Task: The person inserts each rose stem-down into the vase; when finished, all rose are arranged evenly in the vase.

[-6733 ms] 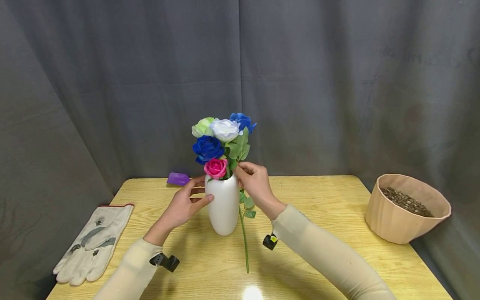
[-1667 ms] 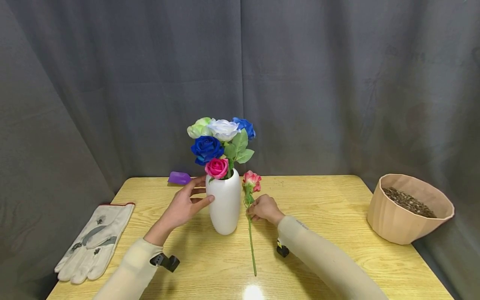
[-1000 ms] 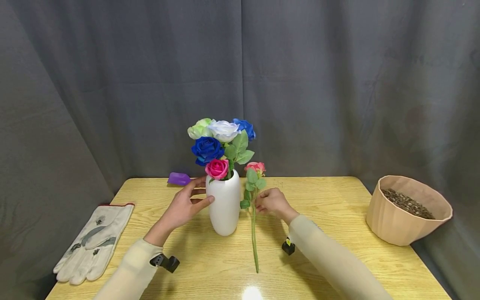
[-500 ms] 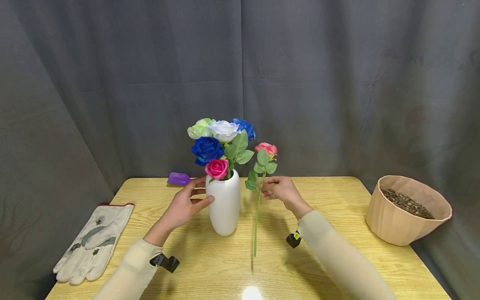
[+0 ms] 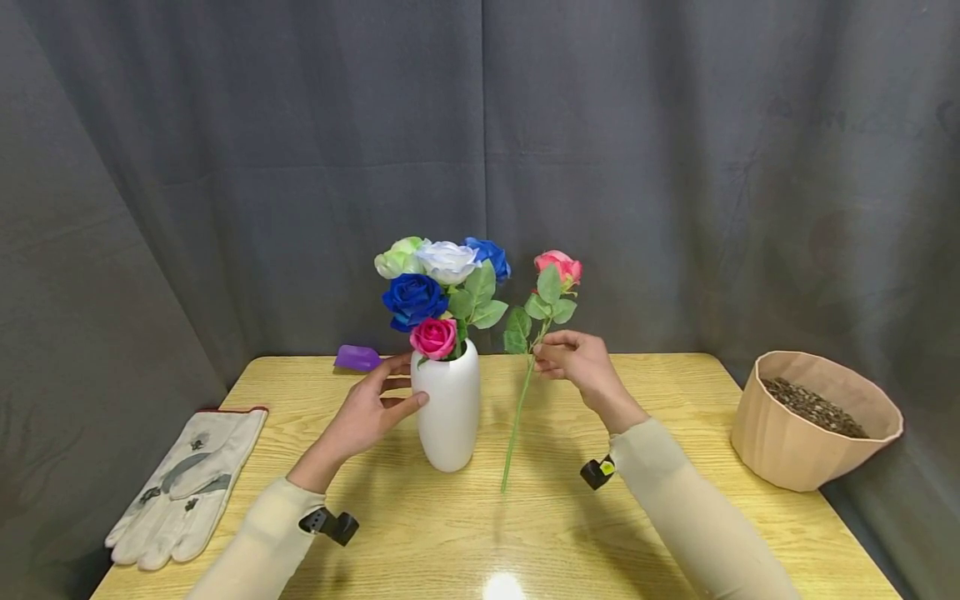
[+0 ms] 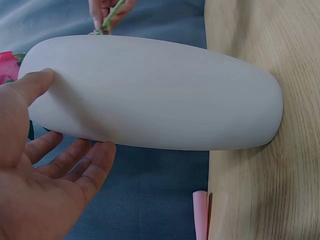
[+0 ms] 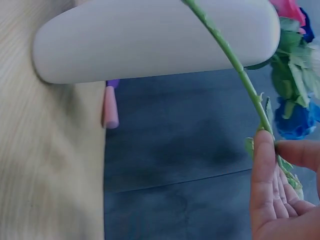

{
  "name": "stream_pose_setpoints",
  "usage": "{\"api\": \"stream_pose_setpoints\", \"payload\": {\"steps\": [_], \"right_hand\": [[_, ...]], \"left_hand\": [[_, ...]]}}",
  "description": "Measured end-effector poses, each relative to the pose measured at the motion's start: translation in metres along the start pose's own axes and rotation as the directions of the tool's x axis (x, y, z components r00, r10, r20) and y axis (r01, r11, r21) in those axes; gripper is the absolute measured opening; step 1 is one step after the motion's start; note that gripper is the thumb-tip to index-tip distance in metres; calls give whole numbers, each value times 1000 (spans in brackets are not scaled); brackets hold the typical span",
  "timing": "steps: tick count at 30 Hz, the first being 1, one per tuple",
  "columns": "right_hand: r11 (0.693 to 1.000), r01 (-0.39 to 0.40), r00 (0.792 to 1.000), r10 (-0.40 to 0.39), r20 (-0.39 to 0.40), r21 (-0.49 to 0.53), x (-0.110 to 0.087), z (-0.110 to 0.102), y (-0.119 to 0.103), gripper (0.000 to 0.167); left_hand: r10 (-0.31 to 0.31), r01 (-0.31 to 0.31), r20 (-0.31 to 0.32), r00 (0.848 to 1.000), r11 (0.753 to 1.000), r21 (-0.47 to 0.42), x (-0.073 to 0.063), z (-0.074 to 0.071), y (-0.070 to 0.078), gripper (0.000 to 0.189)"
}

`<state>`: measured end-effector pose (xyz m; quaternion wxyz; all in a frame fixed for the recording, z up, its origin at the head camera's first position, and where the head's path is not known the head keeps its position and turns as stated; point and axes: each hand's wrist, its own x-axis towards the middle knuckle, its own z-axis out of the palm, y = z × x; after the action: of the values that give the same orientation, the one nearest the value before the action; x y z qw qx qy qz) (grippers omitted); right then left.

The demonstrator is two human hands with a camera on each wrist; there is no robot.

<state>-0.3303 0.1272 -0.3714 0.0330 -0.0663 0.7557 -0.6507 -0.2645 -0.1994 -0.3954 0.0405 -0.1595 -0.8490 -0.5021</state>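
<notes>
A white vase (image 5: 447,412) stands upright on the table, holding several artificial roses: a green one (image 5: 400,257), a white one (image 5: 450,261), blue ones (image 5: 415,300) and a pink one (image 5: 434,337). My left hand (image 5: 375,408) holds the vase's upper left side, its thumb (image 6: 37,82) on the front and the fingers behind. Right of the vase, my right hand (image 5: 577,364) pinches the green stem of a coral-pink rose (image 5: 558,267) between thumb and fingers. That stem (image 7: 227,50) slants down to the left, its lower end above the table, the bloom level with the bouquet.
Light work gloves (image 5: 191,487) lie at the table's left edge. A purple scoop (image 5: 357,357) rests at the back, its pink handle (image 6: 200,215) showing in the left wrist view. A beige pot (image 5: 795,442) of dark soil stands at the right. Grey curtain (image 5: 675,167) hangs behind.
My right hand has left the bouquet, taken the coral-pink rose from the table and lifted it up and to the right. My left hand has stayed on the vase.
</notes>
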Motion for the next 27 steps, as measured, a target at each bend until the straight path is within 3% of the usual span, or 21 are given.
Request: {"api": "stream_pose_setpoints", "payload": {"steps": [12, 19, 27], "right_hand": [[983, 96, 991, -80, -104, 159, -9, -15, -28, 24], [952, 181, 976, -142, -166, 246, -14, -19, -39, 15], [910, 235, 960, -163, -228, 342, -20, -23, -47, 19]], "left_hand": [[4, -4, -1, 1000, 1000, 5, 0, 0, -1, 69], [9, -9, -2, 1000, 1000, 1, 0, 0, -1, 69], [4, -4, -1, 1000, 1000, -2, 0, 0, -2, 70]]}}
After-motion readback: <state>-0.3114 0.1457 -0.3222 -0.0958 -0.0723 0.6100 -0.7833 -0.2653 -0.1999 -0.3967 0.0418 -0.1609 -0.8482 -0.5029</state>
